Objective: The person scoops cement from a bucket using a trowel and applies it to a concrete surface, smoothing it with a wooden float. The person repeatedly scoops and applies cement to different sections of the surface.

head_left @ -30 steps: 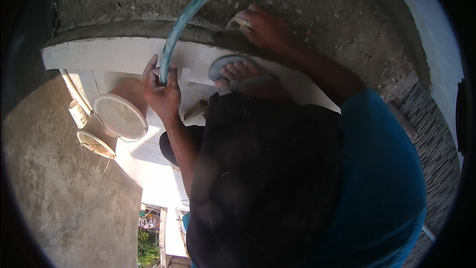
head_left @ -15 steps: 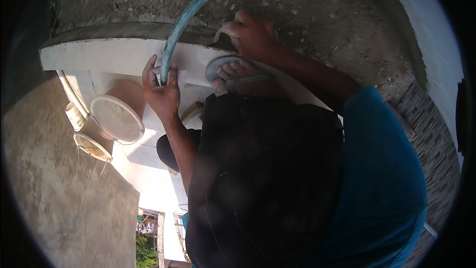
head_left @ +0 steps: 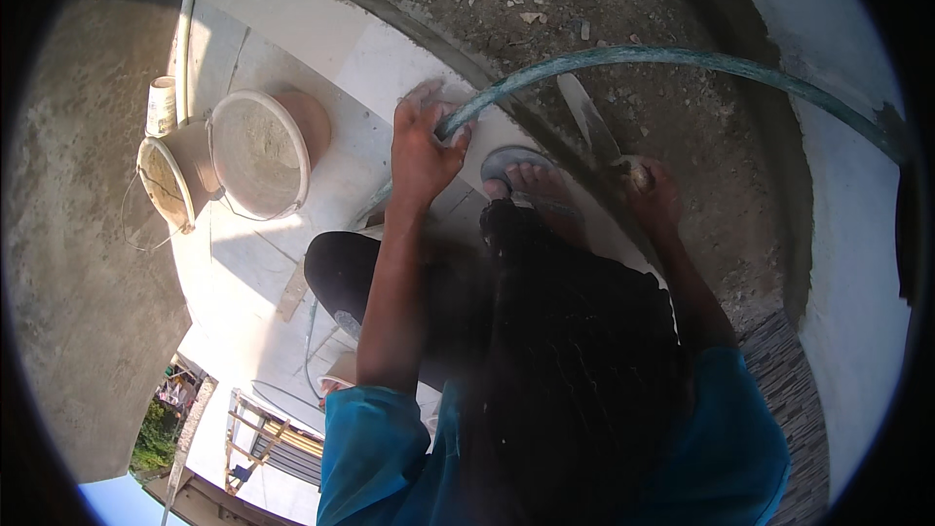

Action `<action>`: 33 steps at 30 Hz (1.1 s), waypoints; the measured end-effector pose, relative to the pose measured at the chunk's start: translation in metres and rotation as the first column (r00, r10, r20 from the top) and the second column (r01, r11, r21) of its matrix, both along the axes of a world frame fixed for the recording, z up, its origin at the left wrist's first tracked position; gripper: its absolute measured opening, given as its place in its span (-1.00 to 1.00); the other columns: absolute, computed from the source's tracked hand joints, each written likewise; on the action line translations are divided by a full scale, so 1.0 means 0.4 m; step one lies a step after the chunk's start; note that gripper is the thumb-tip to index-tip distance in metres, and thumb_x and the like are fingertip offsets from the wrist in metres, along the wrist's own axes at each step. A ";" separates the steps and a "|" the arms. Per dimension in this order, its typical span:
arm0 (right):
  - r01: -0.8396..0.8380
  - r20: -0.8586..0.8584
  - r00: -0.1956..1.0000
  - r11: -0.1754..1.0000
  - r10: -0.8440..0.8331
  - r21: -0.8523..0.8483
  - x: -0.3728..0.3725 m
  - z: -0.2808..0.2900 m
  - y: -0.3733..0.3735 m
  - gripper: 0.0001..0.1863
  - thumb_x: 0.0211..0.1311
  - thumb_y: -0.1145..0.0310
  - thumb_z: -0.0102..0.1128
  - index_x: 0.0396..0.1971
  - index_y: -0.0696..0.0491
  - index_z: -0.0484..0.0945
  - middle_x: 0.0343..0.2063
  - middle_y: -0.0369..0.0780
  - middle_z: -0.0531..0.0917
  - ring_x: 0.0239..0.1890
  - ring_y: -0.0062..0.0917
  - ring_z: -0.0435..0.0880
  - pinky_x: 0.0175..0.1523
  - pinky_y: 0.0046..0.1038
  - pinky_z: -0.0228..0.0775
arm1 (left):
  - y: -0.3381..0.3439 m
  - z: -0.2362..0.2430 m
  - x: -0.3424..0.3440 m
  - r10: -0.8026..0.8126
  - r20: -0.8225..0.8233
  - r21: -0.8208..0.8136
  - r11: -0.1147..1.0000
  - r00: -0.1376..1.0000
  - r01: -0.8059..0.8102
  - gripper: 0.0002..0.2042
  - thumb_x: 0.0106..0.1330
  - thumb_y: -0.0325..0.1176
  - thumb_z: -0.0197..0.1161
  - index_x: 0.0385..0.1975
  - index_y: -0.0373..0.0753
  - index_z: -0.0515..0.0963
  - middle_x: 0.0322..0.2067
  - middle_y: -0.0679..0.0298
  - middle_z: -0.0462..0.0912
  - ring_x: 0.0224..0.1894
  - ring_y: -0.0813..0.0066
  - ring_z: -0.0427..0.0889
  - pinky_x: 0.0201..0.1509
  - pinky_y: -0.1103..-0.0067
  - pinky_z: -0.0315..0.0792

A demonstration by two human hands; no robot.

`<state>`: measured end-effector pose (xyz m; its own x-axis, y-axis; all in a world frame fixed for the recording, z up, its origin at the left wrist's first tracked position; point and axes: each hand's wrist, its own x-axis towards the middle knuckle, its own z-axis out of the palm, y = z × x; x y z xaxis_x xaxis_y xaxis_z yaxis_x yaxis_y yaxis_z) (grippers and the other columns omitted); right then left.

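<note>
My left hand is closed around a green hose above the pale ledge. From that hand the hose arches right across the rough ground to the white wall. My right hand grips the handle of a trowel, whose narrow grey blade points up and away over the dirt. Between my hands, my sandalled foot rests on the ledge. A strip of wet-looking grey mortar runs along the ledge's far edge, close to the trowel.
At the left stand a large bucket with grey residue and a smaller bucket, beside a white cup and a pale pipe. Rubble and stones lie on the ground ahead. A white wall rises on the right.
The view has turned, and the hose now arches to the right rather than upward. My right hand has drawn back from the ledge's edge, bringing the trowel blade into plain sight.
</note>
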<state>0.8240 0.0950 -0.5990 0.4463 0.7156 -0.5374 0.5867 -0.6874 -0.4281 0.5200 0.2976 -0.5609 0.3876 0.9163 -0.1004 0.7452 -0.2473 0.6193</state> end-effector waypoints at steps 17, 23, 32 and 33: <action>0.529 -0.138 0.842 0.849 -0.522 0.015 0.066 0.098 -0.347 -0.75 0.30 0.34 0.32 -0.08 0.08 0.59 -0.42 -0.35 0.63 -0.40 -0.70 0.53 -0.30 -0.58 0.35 | -0.010 -0.009 -0.657 0.955 0.111 -0.924 -0.002 -0.274 -0.383 -0.31 0.45 -0.23 0.11 0.48 -0.29 -0.02 0.41 -0.13 0.11 0.47 -0.12 0.16 0.40 -0.22 0.21; 0.586 -0.281 0.806 0.771 -0.521 0.249 0.104 0.106 -0.625 -0.72 0.35 0.32 0.27 0.00 0.05 0.56 -0.33 -0.31 0.66 -0.34 -0.66 0.58 -0.24 -0.55 0.43 | -0.007 -0.160 -0.719 0.849 0.286 -0.921 0.117 -0.444 -0.371 -0.53 0.42 -0.51 -0.13 0.29 -0.57 0.15 0.29 -0.21 0.31 0.32 -0.23 0.39 0.30 -0.17 0.41; 0.681 -0.134 0.732 0.709 -0.668 0.185 -0.006 0.293 -0.693 -0.70 0.38 0.34 0.25 0.05 0.04 0.52 -0.30 -0.27 0.66 -0.30 -0.62 0.63 -0.22 -0.53 0.49 | 0.051 -0.220 -0.692 0.741 0.311 -0.946 0.180 -0.595 -0.271 -0.51 0.36 -0.59 -0.10 0.28 -0.62 0.10 0.25 -0.26 0.26 0.31 -0.28 0.35 0.30 -0.21 0.39; 0.675 -0.130 0.737 0.714 -0.663 0.185 -0.001 0.297 -0.686 -0.70 0.38 0.34 0.25 0.06 0.04 0.52 -0.30 -0.27 0.66 -0.29 -0.62 0.64 -0.22 -0.53 0.50 | 0.045 -0.228 -0.705 0.747 0.324 -0.940 0.184 -0.580 -0.288 -0.52 0.36 -0.60 -0.09 0.27 -0.62 0.10 0.24 -0.26 0.26 0.30 -0.29 0.35 0.30 -0.22 0.40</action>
<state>0.8237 -0.1794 -0.4802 0.8277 0.3360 -0.4496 -0.0187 -0.7840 -0.6204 0.2381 0.3158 -0.6522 -0.4123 0.5223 -0.7465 -0.8330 0.1158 0.5410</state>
